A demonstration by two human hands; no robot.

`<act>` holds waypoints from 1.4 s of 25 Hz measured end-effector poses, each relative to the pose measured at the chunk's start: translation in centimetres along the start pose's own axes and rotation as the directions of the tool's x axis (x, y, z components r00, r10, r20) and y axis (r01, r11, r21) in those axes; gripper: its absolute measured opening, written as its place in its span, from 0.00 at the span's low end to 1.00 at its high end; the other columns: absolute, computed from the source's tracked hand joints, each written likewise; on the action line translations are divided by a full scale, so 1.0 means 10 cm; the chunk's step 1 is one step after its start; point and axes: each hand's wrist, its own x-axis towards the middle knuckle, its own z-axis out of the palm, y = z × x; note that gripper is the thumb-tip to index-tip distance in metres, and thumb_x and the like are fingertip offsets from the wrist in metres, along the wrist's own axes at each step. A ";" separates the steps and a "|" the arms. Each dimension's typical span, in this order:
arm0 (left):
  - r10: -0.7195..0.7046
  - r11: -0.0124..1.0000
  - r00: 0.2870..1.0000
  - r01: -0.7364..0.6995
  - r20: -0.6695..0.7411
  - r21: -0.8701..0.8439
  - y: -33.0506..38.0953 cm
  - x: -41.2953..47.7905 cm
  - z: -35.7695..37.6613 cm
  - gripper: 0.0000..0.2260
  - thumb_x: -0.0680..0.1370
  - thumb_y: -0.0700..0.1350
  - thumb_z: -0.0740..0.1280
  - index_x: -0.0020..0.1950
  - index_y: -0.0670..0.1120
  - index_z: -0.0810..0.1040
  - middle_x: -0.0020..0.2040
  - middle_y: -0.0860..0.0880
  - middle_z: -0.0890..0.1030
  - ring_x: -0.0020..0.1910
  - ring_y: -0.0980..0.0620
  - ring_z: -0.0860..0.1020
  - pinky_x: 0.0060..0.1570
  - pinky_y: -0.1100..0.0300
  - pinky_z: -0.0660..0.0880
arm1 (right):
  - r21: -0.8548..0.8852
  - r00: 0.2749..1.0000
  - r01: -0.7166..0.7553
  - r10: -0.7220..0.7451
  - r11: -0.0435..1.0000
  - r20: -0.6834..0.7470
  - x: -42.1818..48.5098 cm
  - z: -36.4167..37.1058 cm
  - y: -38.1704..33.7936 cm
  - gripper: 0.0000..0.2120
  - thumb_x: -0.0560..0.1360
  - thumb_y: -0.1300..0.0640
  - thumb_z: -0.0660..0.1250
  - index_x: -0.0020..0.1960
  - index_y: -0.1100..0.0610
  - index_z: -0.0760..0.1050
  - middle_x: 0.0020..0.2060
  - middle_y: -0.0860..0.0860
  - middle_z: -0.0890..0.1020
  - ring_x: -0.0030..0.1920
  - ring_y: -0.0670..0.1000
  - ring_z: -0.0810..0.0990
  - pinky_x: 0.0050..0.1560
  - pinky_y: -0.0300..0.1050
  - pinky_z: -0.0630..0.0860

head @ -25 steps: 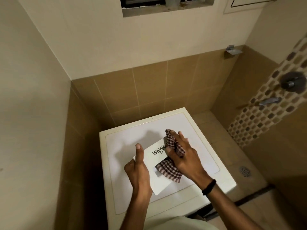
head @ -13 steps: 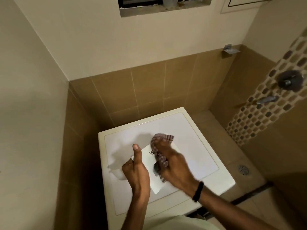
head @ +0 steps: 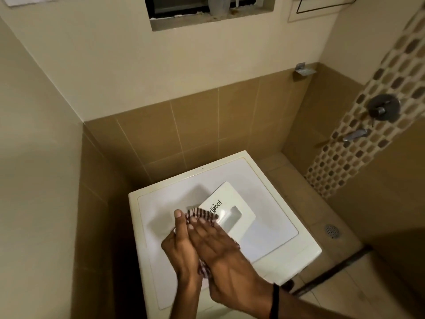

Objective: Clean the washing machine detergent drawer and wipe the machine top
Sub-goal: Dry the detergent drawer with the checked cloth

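The white detergent drawer (head: 232,203) lies tilted over the washing machine top (head: 271,226), its front panel up, showing a logo and a handle recess. My left hand (head: 181,247) grips the drawer's near left end, thumb raised along its edge. A brown-and-white checked cloth (head: 202,212) is spread on that end of the panel. My right hand (head: 220,252) presses it down with straight fingers, overlapping my left hand. More cloth shows under the palm. The drawer's body behind the panel is hidden.
The machine stands in a tiled corner, walls close at the left and back. To the right are bare floor tiles with a drain (head: 331,230), and a shower tap (head: 355,134) and valve (head: 384,108) on the mosaic wall. A window ledge (head: 211,19) sits high above.
My right hand has slid the cloth from the middle of the panel to its near left end, uncovering the logo and the handle recess. My left hand keeps its hold.
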 end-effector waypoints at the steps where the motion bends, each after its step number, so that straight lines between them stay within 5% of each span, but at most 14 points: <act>1: -0.005 0.999 1.000 0.005 -0.006 0.034 0.01 -0.02 -0.01 0.21 0.82 0.54 0.68 0.38 0.39 0.83 0.36 0.44 0.86 0.37 0.45 0.85 0.44 0.53 0.81 | -0.054 0.998 0.067 -0.066 0.996 0.008 -0.14 0.00 0.09 0.41 0.70 0.58 0.60 0.81 0.60 0.51 0.81 0.54 0.52 0.81 0.52 0.47 0.80 0.52 0.48; 4: -0.105 0.994 0.992 0.107 -0.066 0.038 0.06 0.00 -0.08 0.18 0.82 0.53 0.67 0.43 0.39 0.83 0.40 0.42 0.87 0.38 0.42 0.86 0.39 0.55 0.80 | -0.252 0.983 0.176 -0.154 0.952 0.103 -0.54 0.10 0.38 0.39 0.72 0.58 0.63 0.81 0.58 0.55 0.80 0.53 0.57 0.80 0.53 0.53 0.79 0.53 0.52; 6: -0.160 0.986 0.985 0.164 -0.067 0.045 0.16 0.05 -0.10 0.15 0.83 0.51 0.67 0.43 0.42 0.81 0.41 0.45 0.86 0.35 0.45 0.85 0.33 0.59 0.79 | -0.276 0.996 0.091 -0.082 0.957 0.044 -0.66 0.15 0.54 0.43 0.68 0.61 0.63 0.81 0.57 0.54 0.80 0.52 0.58 0.80 0.54 0.54 0.78 0.53 0.52; 9: -0.190 0.980 0.980 0.193 -0.058 0.051 0.23 -0.01 -0.10 0.11 0.83 0.50 0.66 0.44 0.46 0.79 0.41 0.48 0.85 0.36 0.47 0.84 0.32 0.59 0.77 | -0.128 0.980 -0.183 0.171 0.975 -0.104 -0.53 0.05 0.82 0.53 0.60 0.70 0.65 0.82 0.57 0.50 0.81 0.51 0.52 0.81 0.53 0.52 0.77 0.54 0.53; 16: -0.193 0.980 0.980 0.194 -0.054 0.029 0.44 -0.04 -0.10 0.07 0.82 0.48 0.67 0.44 0.50 0.73 0.44 0.44 0.81 0.41 0.42 0.81 0.41 0.53 0.80 | 0.067 0.890 -0.369 0.374 0.927 -0.263 -0.13 -0.06 0.69 0.44 0.65 0.74 0.60 0.80 0.61 0.54 0.80 0.54 0.56 0.81 0.54 0.52 0.77 0.57 0.61; 19: -0.152 0.986 0.987 0.155 -0.056 0.056 0.39 0.06 -0.11 0.04 0.81 0.49 0.67 0.47 0.50 0.77 0.47 0.43 0.84 0.42 0.43 0.84 0.40 0.53 0.81 | -0.109 0.968 -0.180 0.156 0.978 -0.199 -0.16 0.18 0.13 0.46 0.59 0.64 0.69 0.77 0.64 0.62 0.78 0.60 0.62 0.78 0.61 0.58 0.76 0.58 0.58; 22: -0.119 0.992 0.992 0.120 -0.046 0.037 0.37 0.06 -0.12 0.07 0.81 0.49 0.67 0.50 0.46 0.79 0.49 0.40 0.85 0.44 0.41 0.86 0.44 0.51 0.83 | -0.185 0.994 0.080 -0.093 0.980 -0.064 -0.32 0.30 0.00 0.45 0.63 0.58 0.59 0.80 0.60 0.56 0.79 0.55 0.59 0.80 0.56 0.54 0.78 0.51 0.52; 27: -0.188 0.982 0.981 0.188 -0.051 0.006 0.33 -0.03 -0.15 0.06 0.81 0.49 0.66 0.46 0.49 0.76 0.44 0.44 0.84 0.41 0.42 0.84 0.42 0.51 0.82 | 0.186 0.892 -0.257 0.307 0.948 -0.332 -0.29 0.10 0.35 0.42 0.66 0.74 0.59 0.80 0.59 0.57 0.80 0.51 0.59 0.80 0.54 0.55 0.74 0.62 0.63; 31: -0.169 0.986 0.985 0.169 -0.044 -0.001 0.27 -0.02 -0.17 0.07 0.82 0.48 0.66 0.49 0.45 0.78 0.43 0.46 0.84 0.40 0.47 0.84 0.39 0.57 0.79 | 0.315 0.762 -0.148 0.311 0.937 -0.567 -0.18 -0.06 -0.03 0.24 0.80 0.61 0.52 0.74 0.65 0.67 0.74 0.56 0.70 0.77 0.54 0.65 0.73 0.59 0.68; 33: -0.103 0.994 0.994 0.105 -0.042 0.041 0.22 -0.04 -0.17 0.08 0.82 0.45 0.67 0.48 0.41 0.79 0.42 0.46 0.83 0.42 0.46 0.83 0.41 0.58 0.77 | 0.351 0.708 -0.105 0.318 0.931 -0.631 -0.08 -0.20 -0.14 0.24 0.84 0.52 0.52 0.72 0.67 0.68 0.73 0.58 0.71 0.76 0.55 0.66 0.74 0.56 0.66; 35: -0.083 0.995 0.997 0.083 0.000 0.057 0.18 -0.06 -0.16 0.11 0.82 0.45 0.67 0.42 0.41 0.80 0.39 0.46 0.85 0.44 0.42 0.84 0.45 0.54 0.79 | 0.299 0.762 -0.094 0.262 0.950 -0.593 0.03 -0.22 -0.19 0.25 0.82 0.55 0.60 0.75 0.66 0.66 0.75 0.58 0.69 0.78 0.56 0.63 0.76 0.60 0.62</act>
